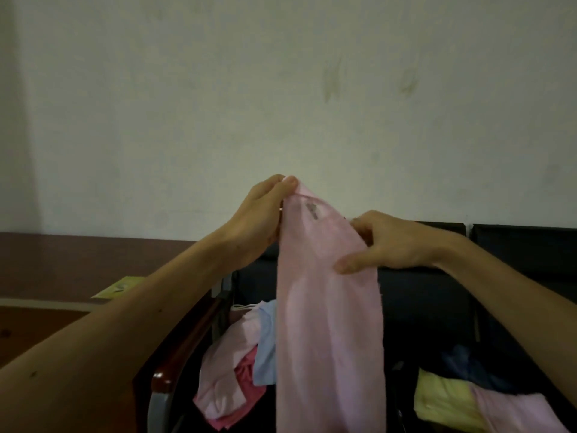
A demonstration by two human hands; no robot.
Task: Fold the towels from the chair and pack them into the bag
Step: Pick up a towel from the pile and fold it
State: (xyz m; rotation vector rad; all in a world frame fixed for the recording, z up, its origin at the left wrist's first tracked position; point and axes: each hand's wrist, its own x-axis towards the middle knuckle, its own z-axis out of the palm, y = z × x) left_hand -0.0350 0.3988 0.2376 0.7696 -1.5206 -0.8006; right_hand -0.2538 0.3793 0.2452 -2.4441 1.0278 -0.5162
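A long pale pink towel (327, 323) hangs in front of me, folded lengthwise into a narrow strip. My left hand (265, 210) pinches its top corner between thumb and fingers. Lower down, my right hand (387, 242) grips the strip's right edge, thumb across the front. Behind it a heap of unfolded towels (237, 364), pale pink, hot pink and light blue, lies on the dark chair seat (427, 307). At the lower right lie a yellow towel (443, 398) and a pink one (515, 414), with dark blue fabric (471, 370) behind them, possibly the bag.
The chair has a red-brown wooden armrest (181, 354) on the left. A second dark seat back (524, 245) stands to the right. A brown surface with a greenish card (120, 287) lies to the left, and a pale wall (281, 89) fills the back.
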